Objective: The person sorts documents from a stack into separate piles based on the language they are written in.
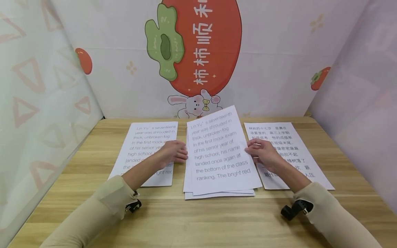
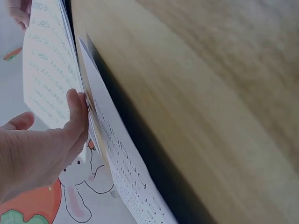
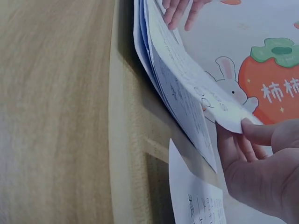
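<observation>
A printed English sheet (image 1: 217,151) lies tilted on top of the middle paper stack (image 1: 188,195), its right side raised. My right hand (image 1: 266,153) pinches that sheet's right edge between thumb and fingers; the right wrist view shows the lifted paper (image 3: 229,119) curving up to the fingertips. At the stack's left edge is my left hand (image 1: 172,151), and its fingers (image 2: 77,116) reach straight along the paper side with the thumb held apart. The lower sheets of the stack are mostly hidden under the top one.
To the left lies another English-printed sheet (image 1: 149,137), partly covered by my left forearm. A sheet with Chinese text (image 1: 276,129) lies on the right, under my right hand and forearm. The wooden table (image 1: 198,220) meets a patterned back wall (image 1: 266,86).
</observation>
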### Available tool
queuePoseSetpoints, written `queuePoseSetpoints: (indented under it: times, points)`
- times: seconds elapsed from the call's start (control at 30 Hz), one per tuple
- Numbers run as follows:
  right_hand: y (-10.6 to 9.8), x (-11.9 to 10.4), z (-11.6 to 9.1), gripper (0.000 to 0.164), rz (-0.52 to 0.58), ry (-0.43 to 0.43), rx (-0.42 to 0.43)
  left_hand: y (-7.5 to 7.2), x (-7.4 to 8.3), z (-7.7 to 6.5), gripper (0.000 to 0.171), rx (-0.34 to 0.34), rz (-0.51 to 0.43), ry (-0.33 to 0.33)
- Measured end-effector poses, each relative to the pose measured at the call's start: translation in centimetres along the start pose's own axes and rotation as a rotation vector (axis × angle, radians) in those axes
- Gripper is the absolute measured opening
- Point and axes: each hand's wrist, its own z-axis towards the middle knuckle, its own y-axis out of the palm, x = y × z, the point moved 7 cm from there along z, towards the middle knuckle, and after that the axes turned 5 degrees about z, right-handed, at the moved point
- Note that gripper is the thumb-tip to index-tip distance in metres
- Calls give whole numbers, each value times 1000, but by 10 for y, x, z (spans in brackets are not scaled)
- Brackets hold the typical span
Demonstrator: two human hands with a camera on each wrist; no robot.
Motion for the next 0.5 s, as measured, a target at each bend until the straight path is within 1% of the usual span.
queuePoseSetpoints:
  times: [0.1, 0.23, 0.37, 0.5]
  points:
    - [2, -3, -2, 10, 115, -19, -33, 2, 1, 0, 43, 0, 3, 17]
    - [2, -6, -4, 10, 168, -30, -51, 4, 3, 0, 48, 0, 6, 42]
    - [2, -3, -4, 9, 155, -16, -53, 6, 2, 0, 54, -1, 3, 62]
    - [1, 2, -2, 9, 59, -17, -51, 5, 1, 1, 56, -5, 11, 72]
